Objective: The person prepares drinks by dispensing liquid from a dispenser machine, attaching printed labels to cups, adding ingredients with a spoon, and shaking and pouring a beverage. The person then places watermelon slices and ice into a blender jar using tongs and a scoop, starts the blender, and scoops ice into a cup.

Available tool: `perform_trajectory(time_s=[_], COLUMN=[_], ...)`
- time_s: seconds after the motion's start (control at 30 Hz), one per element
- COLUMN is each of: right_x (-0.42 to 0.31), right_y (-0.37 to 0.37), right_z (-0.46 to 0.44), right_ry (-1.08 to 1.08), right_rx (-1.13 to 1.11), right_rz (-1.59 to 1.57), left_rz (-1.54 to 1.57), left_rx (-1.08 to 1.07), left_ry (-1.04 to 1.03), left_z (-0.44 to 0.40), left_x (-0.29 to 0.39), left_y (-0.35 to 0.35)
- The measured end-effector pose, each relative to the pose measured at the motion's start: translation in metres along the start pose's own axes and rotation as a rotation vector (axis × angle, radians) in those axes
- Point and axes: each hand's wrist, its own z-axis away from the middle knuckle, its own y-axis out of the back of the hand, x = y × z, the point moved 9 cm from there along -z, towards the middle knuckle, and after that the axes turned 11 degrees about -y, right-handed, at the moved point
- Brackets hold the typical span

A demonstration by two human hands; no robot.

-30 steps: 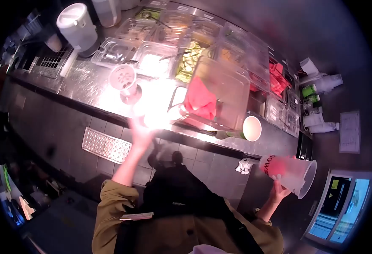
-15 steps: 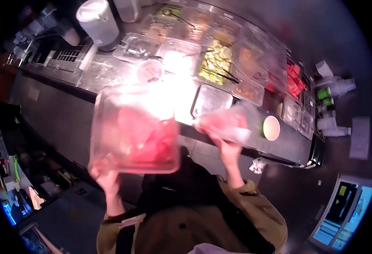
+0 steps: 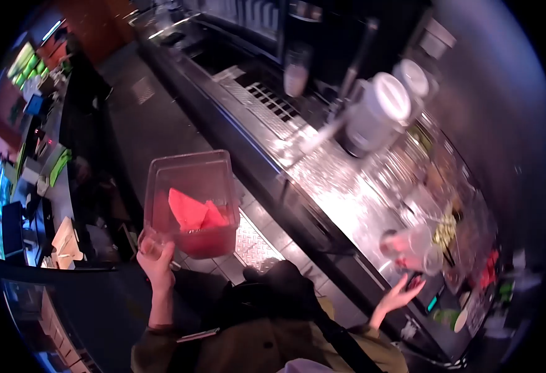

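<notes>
My left hand [image 3: 156, 260] grips a clear plastic food container [image 3: 159, 202] by its near left corner, holding it in the air beside the counter. Inside lie red wedge-shaped chunks [image 3: 191, 212] that look like watermelon. My right hand [image 3: 401, 294] is over the counter's near edge, fingers spread and holding nothing. Just beyond its fingertips is a clear plastic cup [image 3: 421, 248] with something red in it, blurred by motion. A small dark device with a green display [image 3: 433, 303] sits by the fingers.
The metal counter [image 3: 341, 186] runs diagonally to the lower right. White-lidded pitchers [image 3: 379, 115] stand at its back, near a drain grate [image 3: 273, 102]. Food pans with chopped green pieces [image 3: 444, 235] lie to the right. A paper cup [image 3: 461, 320] is near the front. A dark worktop [image 3: 86, 304] is at left.
My view has turned left. The right hand has let go of the clear cup, which is now at the counter. The left hand still carries the container.
</notes>
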Motion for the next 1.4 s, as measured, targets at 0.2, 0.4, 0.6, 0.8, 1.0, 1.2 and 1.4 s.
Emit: perform_trajectory(time_s=[0.2,0.4,0.6,0.8,1.0,1.2,1.4], right_x=[-0.167,-0.331,-0.502,-0.680,-0.876,-0.895,-0.779], right_y=[-0.235,-0.588,-0.858,-1.115,-1.328,-1.397,-1.205], right_z=[0.119,0.209,0.353,0.417,0.485,0.509,0.408], right_ry=[0.010,0.097,0.428,0.496,0.659,0.448,0.254], right_rx=[-0.404,-1.010,-1.479,-1.342,-0.839,-0.680,-0.575], right_rz=[-0.326,-0.462,-0.250,-0.252,-0.001,0.030,-0.424], left_rz=[0.009,0.030,-0.075,0.028,0.077,0.093,0.102], left_rx=[0.103,0.122,0.129,0.140,0.043,-0.047,-0.156], left_ry=[-0.117,-0.245,-0.332,-0.307,-0.215,-0.216,-0.163], left_z=[-0.189,-0.409,-0.614,-0.807,-0.972,-1.065,-1.106], left_x=[-0.067,-0.130,-0.160,-0.238,-0.317,-0.363,-0.398], left_y=[-0.003,-0.038,-0.067,-0.107,-0.165,-0.203,-0.281])
